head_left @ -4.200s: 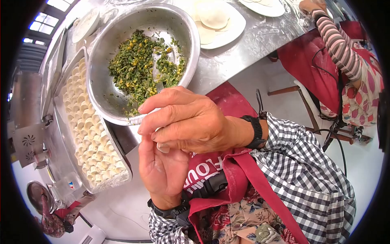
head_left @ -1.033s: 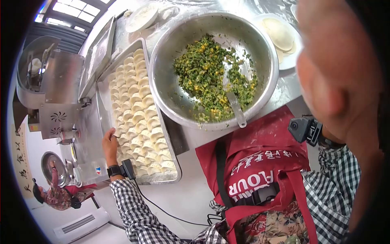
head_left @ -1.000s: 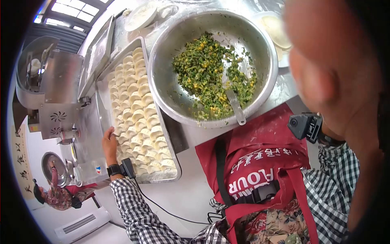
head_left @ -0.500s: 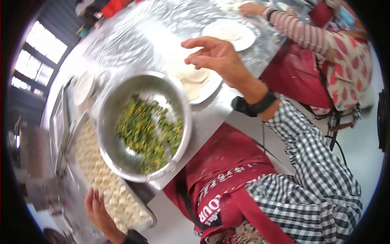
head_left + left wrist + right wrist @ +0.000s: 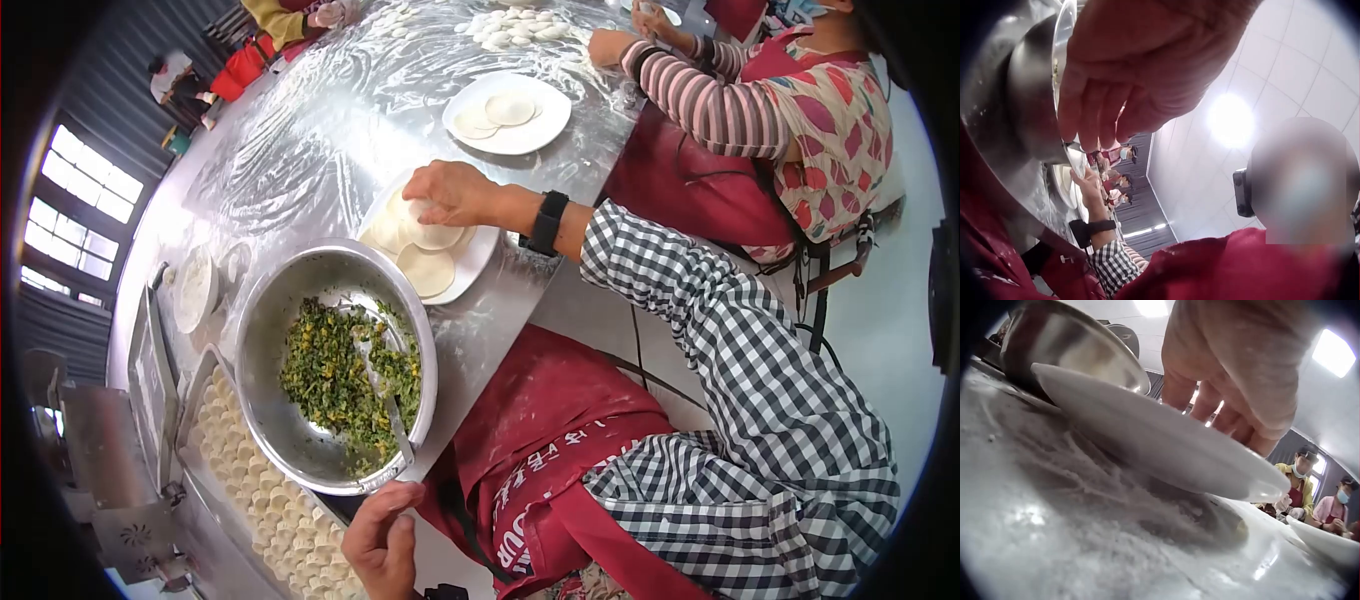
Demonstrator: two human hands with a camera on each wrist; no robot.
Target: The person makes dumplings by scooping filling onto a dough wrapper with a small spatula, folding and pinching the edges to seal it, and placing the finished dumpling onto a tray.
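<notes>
My right hand [image 5: 450, 195] is over a white plate [image 5: 478, 272] of round dumpling wrappers [image 5: 425, 272], its thumb and fingers pinching the top wrapper [image 5: 432, 236]. In the right wrist view, the plate [image 5: 1166, 440] hides the fingertips. My left hand [image 5: 385, 540] hangs loosely curled with nothing in it, beside the near rim of a steel bowl [image 5: 262, 440]. Chopped green and yellow filling [image 5: 335, 365] lies in the bowl, with a flat metal utensil [image 5: 400, 432] leaning on the rim. In the left wrist view, the left hand's fingers [image 5: 1088, 106] overlap the bowl's rim.
A tray [image 5: 215, 355] with rows of folded dumplings [image 5: 265, 490] stands left of the bowl. Another plate [image 5: 545, 128] of wrappers sits farther along the floury steel table [image 5: 300, 170]. A person in striped sleeves [image 5: 715, 110] works at the right edge.
My hands were together before the bowl; then the left hand was at the dumpling tray. The left has since moved to the bowl's near side, and the right has reached down to the wrapper plate.
</notes>
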